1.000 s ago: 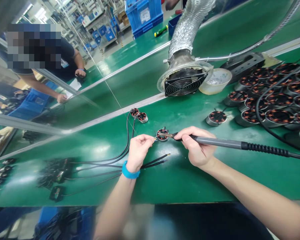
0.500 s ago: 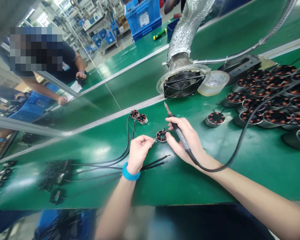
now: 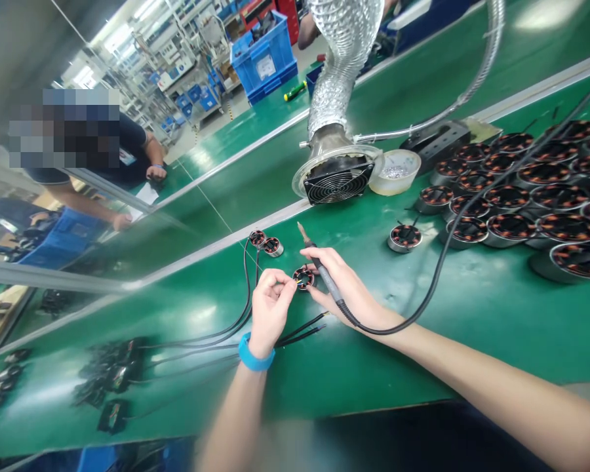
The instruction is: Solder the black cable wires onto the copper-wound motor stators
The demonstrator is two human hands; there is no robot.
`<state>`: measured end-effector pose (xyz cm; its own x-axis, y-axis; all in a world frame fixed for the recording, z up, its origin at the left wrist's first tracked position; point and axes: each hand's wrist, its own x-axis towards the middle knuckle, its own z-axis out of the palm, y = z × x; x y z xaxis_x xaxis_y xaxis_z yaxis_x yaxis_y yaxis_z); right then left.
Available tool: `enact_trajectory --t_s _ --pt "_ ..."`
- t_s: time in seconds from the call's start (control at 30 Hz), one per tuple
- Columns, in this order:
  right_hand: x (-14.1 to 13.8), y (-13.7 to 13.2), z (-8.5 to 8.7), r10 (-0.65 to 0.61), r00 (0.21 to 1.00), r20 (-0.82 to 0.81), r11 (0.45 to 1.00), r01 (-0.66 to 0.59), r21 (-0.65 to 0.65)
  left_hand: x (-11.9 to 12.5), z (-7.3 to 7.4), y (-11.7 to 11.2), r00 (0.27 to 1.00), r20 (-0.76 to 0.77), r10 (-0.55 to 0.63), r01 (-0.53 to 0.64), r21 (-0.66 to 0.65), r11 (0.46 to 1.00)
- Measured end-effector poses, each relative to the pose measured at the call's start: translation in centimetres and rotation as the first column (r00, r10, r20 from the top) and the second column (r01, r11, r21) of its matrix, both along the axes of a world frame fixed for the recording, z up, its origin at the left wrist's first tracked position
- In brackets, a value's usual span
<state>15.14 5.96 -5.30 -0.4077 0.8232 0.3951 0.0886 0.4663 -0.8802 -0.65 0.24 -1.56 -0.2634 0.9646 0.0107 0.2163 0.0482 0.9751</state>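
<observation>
My left hand (image 3: 269, 308), with a blue wristband, is pinched on a black wire end at a small round motor stator (image 3: 303, 276) lying on the green bench (image 3: 472, 308). My right hand (image 3: 348, 292) holds a soldering iron (image 3: 319, 270), its tip raised and pointing away; the fingers rest beside the stator. Loose black wires (image 3: 302, 326) lie under my left wrist.
A fume extractor fan (image 3: 335, 181) on a silver hose stands behind. Many wound stators (image 3: 516, 200) crowd the right; one (image 3: 404, 237) sits apart. Two more wired stators (image 3: 265, 242) lie at the belt edge. A plastic tub (image 3: 394, 172) and a co-worker (image 3: 103, 164) are behind.
The soldering iron was lifted off the stator and swung upright in my right hand, whose fingers now reach to the stator. My left hand kept its pinch. The view shifted slightly.
</observation>
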Motion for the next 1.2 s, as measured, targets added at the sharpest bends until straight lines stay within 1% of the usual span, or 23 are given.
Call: enact_trajectory --t_s 0.07,0.13,0.23,0.3,0.43,0.5,0.57,0.63,0.73,0.83,1.0,1.1,1.2 --pt "-0.3 -0.2 -0.1 0.02 0.999 -0.025 1.0 -0.021 -0.023 0.2 0.0 0.2 0.998 -0.062 -0.027 0.03 0.039 0.999" --pt "-0.5 -0.4 -0.3 0.045 0.998 -0.051 0.998 -0.047 -0.05 0.2 -0.1 0.3 0.994 -0.105 -0.037 0.042 0.05 0.998" --pt "-0.5 -0.6 -0.5 0.083 0.992 -0.096 0.993 -0.09 -0.078 0.1 -0.3 0.4 0.991 -0.13 -0.034 0.042 0.057 0.998" --pt "-0.4 -0.6 -0.2 0.099 0.989 -0.112 0.991 -0.107 -0.075 0.0 -0.4 0.4 0.99 -0.13 -0.045 0.052 0.053 0.997" --pt "-0.2 -0.1 1.1 0.055 0.994 -0.09 0.998 -0.053 0.026 0.0 -0.2 0.3 0.99 -0.125 -0.071 0.077 0.046 0.996" --pt "-0.4 0.2 1.6 0.063 0.992 -0.109 0.995 -0.053 0.087 0.0 0.0 0.3 0.989 -0.13 -0.075 0.083 0.053 0.995" --pt "-0.7 0.4 1.7 0.09 0.987 -0.131 0.988 -0.071 0.139 0.0 0.2 0.3 0.987 -0.139 -0.075 0.085 0.066 0.994" --pt "-1.0 0.6 1.5 0.105 0.987 -0.121 0.981 -0.083 0.177 0.0 0.2 0.4 0.986 -0.152 -0.074 0.086 0.073 0.994" --pt "-1.3 0.7 0.8 0.096 0.992 -0.082 0.977 -0.079 0.2 -0.2 0.1 0.3 0.98 -0.181 -0.08 0.093 0.065 0.994" --pt "-1.1 0.7 0.5 0.107 0.993 -0.048 0.976 -0.096 0.196 -0.4 -0.2 0.2 0.974 -0.204 -0.094 0.108 0.056 0.993" --pt "-0.4 0.5 0.9 0.116 0.993 0.025 0.965 -0.118 0.236 -0.5 -0.2 0.1 0.968 -0.236 -0.081 0.1 0.07 0.992" --pt "-0.1 0.5 1.0 0.11 0.994 0.015 0.961 -0.11 0.252 -0.5 0.0 0.2 0.97 -0.229 -0.081 0.102 0.079 0.992" --pt "-0.1 0.5 0.7 0.11 0.994 0.011 0.96 -0.109 0.258 -0.3 0.2 0.2 0.973 -0.221 -0.073 0.092 0.078 0.993"
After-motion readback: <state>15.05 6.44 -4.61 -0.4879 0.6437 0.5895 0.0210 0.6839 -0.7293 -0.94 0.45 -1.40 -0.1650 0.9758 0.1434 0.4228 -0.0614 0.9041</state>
